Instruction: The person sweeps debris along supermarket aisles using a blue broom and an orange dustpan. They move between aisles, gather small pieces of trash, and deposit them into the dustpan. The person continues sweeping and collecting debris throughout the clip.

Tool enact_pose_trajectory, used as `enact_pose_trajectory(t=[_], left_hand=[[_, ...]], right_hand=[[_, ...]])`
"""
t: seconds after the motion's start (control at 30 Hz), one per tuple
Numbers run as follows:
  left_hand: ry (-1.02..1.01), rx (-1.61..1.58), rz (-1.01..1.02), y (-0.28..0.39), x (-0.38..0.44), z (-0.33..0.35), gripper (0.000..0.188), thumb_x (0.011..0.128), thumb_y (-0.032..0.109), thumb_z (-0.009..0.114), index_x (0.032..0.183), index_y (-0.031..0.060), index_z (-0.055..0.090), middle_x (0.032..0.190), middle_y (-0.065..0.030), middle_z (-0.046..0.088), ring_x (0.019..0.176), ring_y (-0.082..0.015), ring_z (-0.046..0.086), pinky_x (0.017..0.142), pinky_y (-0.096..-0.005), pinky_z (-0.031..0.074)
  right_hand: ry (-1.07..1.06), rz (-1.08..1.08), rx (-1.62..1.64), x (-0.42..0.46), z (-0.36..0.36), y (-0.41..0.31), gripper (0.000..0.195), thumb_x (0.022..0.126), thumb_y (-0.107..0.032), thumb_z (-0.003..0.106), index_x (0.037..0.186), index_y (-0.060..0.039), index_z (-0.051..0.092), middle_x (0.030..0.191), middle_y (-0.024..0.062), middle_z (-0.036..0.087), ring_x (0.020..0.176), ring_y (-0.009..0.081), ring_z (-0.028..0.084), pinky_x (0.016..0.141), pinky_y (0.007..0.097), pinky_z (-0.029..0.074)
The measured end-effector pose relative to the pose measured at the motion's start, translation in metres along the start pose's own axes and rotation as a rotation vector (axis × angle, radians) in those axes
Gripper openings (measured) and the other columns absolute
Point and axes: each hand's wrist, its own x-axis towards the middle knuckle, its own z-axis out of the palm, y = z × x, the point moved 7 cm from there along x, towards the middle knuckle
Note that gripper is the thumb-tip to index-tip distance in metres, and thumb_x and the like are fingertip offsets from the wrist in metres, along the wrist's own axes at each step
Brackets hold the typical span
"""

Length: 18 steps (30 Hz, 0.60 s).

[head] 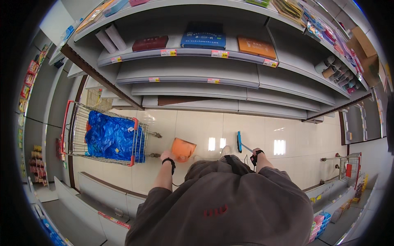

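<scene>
My left hand (167,156) is closed at the near left edge of an orange dustpan (183,150), whose handle is mostly hidden by the hand. On the right, my right hand (256,152) grips the light blue handle of a broom. The broom's blue head (239,141) is over the tiled floor, to the left of that hand and ahead of my shoe (226,150). Black straps circle both wrists. A gap of floor separates dustpan and broom.
A shopping cart (106,135) holding blue plastic sheeting stands at the left. Long grey shelves (190,73) with several boxes run across the front. Low shelving (104,190) lies behind on the left. Another shopping cart (350,167) stands at the far right.
</scene>
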Motion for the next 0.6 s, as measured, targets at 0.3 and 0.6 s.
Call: enact_pose_trajectory(t=[0.3, 0.6], left_hand=[[0.044, 0.313, 0.349, 0.126, 0.001, -0.032, 0.022, 0.086, 0.028, 0.053, 0.089, 0.0127, 0.069, 0.090, -0.0108, 0.068, 0.085, -0.0259, 0.067, 0.071, -0.0370, 0.054], [0.054, 0.555, 0.459, 0.223, 0.001, -0.025, 0.022, 0.090, 0.022, 0.045, 0.100, 0.0173, 0.065, 0.098, -0.0048, 0.066, 0.091, -0.0220, 0.065, 0.069, -0.0349, 0.053]], right_hand=[[0.026, -0.040, -0.054, 0.030, -0.049, 0.055, 0.017, 0.079, -0.006, 0.048, 0.064, -0.0042, 0.056, 0.061, 0.0120, 0.056, 0.049, 0.0243, 0.055, 0.042, 0.0392, 0.043], [0.074, -0.002, -0.008, 0.139, -0.071, 0.070, 0.015, 0.075, -0.008, 0.053, 0.072, -0.0023, 0.066, 0.067, 0.0158, 0.064, 0.058, 0.0266, 0.063, 0.051, 0.0391, 0.049]])
